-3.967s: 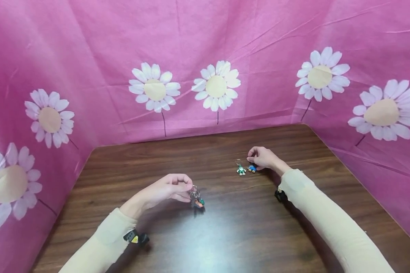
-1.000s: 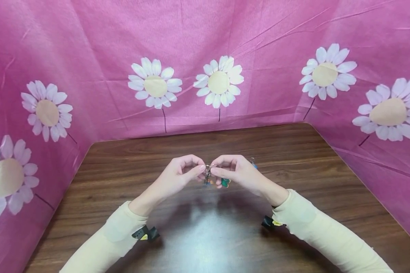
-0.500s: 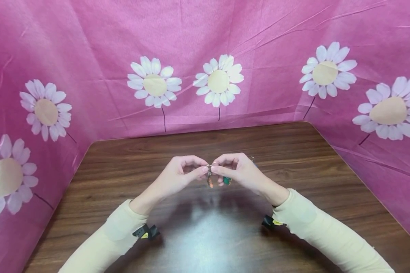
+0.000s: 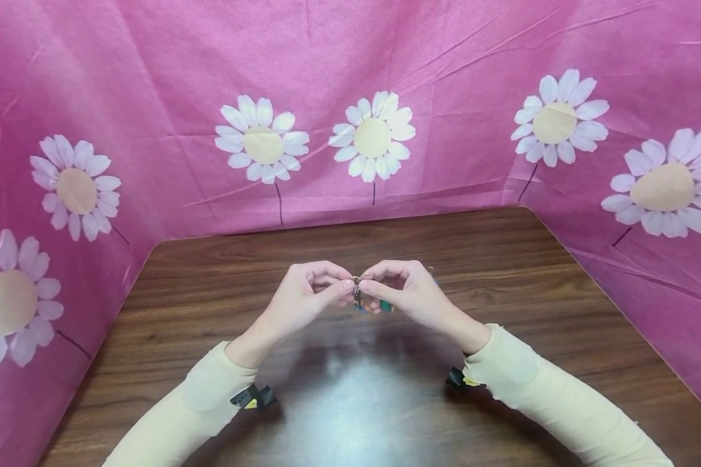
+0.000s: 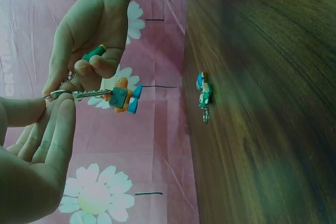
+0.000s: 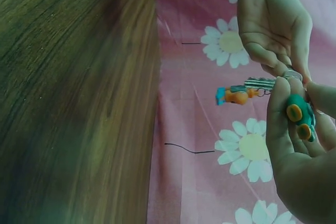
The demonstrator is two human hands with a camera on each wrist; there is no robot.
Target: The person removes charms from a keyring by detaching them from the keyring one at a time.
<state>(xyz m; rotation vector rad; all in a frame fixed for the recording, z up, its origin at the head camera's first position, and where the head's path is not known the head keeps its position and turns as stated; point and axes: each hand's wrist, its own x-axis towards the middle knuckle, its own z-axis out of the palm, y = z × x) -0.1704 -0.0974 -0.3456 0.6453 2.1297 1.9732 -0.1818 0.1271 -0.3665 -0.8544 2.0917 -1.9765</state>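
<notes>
My left hand pinches a metal key ring between thumb and fingertips, in mid-air over the table. Keys hang from it beside a small orange figure keychain with blue feet. Fingertip to fingertip with it, my right hand pinches a thin metal ring. A green figure keychain with orange feet lies against the right hand's curled fingers. The fingers hide how the rings are joined. On the table behind, a green-and-white figure keychain and a blue one lie close together.
The brown wooden table extends below and around both hands. A pink cloth with white daisies stands along its back and sides. Dark camera mounts are strapped at the wrists.
Four seconds ago the hands were apart, the right one by the keychains on the table. They have since met at the rings. Over the last second they barely shift while the hanging keys turn.
</notes>
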